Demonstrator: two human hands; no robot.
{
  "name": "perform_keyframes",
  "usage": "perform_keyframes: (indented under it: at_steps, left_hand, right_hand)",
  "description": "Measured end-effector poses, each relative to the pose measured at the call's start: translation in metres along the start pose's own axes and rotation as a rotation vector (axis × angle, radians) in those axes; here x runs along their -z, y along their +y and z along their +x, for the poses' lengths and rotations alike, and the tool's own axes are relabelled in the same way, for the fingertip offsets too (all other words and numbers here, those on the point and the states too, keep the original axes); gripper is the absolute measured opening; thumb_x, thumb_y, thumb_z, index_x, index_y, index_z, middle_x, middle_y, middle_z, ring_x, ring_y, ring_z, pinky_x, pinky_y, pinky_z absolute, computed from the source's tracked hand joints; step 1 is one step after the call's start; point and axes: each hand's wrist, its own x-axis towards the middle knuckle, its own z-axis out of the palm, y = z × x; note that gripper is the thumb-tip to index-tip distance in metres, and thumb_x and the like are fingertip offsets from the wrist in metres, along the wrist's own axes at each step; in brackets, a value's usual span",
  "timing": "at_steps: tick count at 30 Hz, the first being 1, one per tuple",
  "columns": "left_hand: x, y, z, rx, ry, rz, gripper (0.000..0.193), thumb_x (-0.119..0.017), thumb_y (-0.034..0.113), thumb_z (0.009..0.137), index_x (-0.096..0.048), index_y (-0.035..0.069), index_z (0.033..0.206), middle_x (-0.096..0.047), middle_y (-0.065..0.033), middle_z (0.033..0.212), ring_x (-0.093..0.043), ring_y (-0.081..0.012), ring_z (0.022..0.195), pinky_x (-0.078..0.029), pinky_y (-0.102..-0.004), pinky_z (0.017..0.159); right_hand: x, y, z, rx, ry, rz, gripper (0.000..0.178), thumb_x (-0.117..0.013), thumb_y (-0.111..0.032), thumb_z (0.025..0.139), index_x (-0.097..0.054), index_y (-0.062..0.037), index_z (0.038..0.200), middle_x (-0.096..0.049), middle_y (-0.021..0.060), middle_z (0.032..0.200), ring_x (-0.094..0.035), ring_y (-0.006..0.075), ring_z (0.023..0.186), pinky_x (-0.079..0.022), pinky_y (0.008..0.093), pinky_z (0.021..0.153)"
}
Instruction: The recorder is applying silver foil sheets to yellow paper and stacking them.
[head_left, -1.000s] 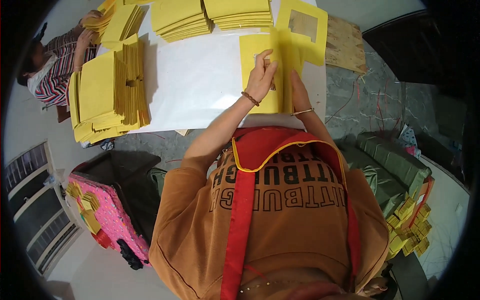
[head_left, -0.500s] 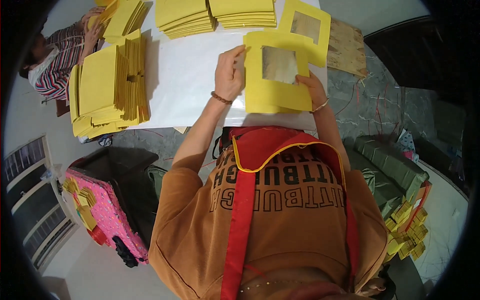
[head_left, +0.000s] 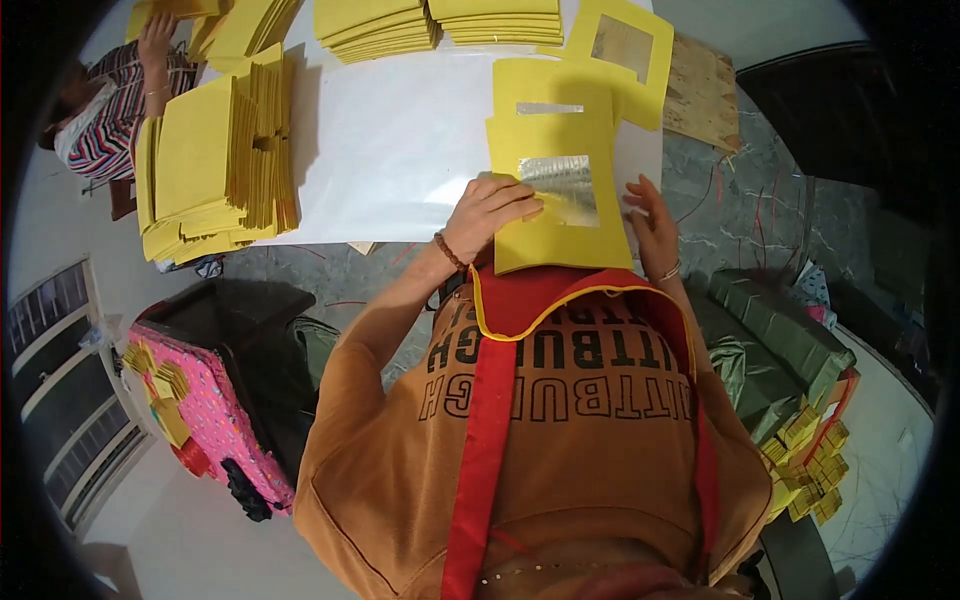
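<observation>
A wide lane runs over the middle of the table, hemmed in by yellow piles to the left and far side.
From where I stand, a hand could pass over the bare white tabletop (head_left: 385,145) between the left pile (head_left: 195,150) and the near windowed sheet (head_left: 565,245). Two far stacks (head_left: 375,28), barely parted, stand across the far end. Another windowed sheet (head_left: 550,80) lies just beyond the near one, and a third (head_left: 655,90) takes up the far right corner. The left hand (head_left: 495,208) covers the near sheet's left edge; the right hand (head_left: 655,225) leaves a slim gap beside its right edge. The person's red apron (head_left: 540,300) bars the near side.
</observation>
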Motion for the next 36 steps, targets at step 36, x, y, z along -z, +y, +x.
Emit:
perform_keyframes:
  at_steps: [36]
  left_hand:
    - [-0.016,-0.01,0.026,1.125,0.251,-0.739,0.026,-0.061,0.016,0.077,-0.052,0.001,0.097,-0.056,-0.0085,0.07,-0.053,-0.0157,0.063,-0.042,-0.0282,0.056]
  right_hand:
    - [-0.031,0.033,0.063,0.22,0.055,-0.372,0.043,-0.06,-0.011,0.075,-0.051,-0.006,0.117,-0.063,0.0095,0.091,-0.058,0.0109,0.079,-0.045,0.0238,0.07]
